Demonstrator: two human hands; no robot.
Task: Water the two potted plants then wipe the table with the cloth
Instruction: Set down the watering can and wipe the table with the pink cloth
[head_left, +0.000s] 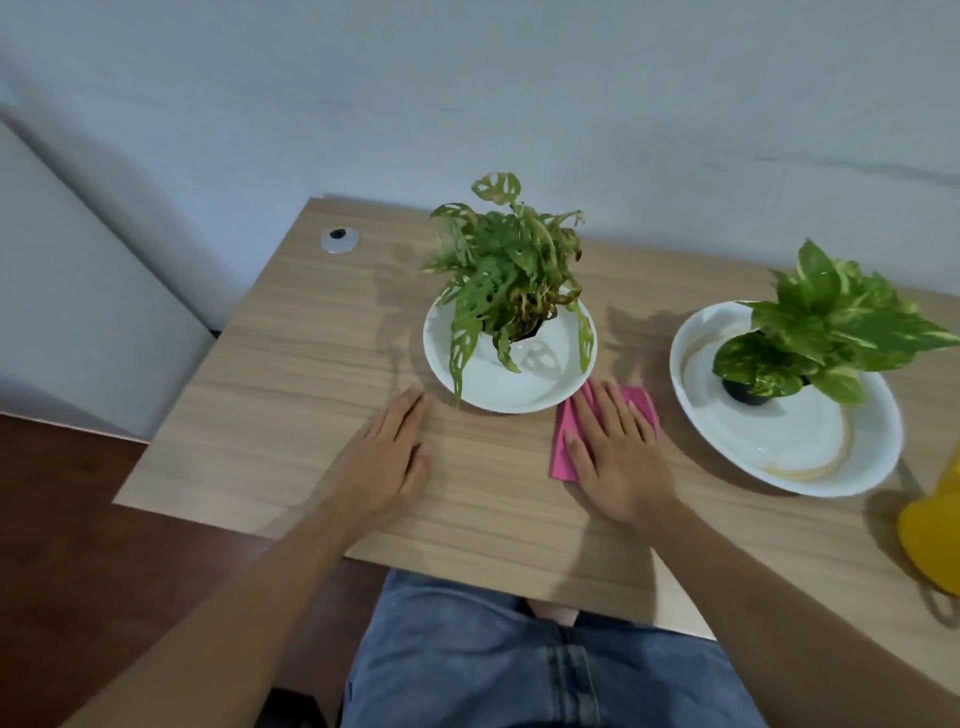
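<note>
Now the right hand (618, 447) presses flat on the cloth (563, 452); left hand (387, 457) rests open. Wiping forward risks bumping the plate (498, 387) just ahead.

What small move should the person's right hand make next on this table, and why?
Probably slide the pink cloth toward the near edge of the table. The right hand lies flat on the cloth, right beside the left plant's white dish, so only bare wood nearer the person is open. The left hand rests flat, bracing.
</note>
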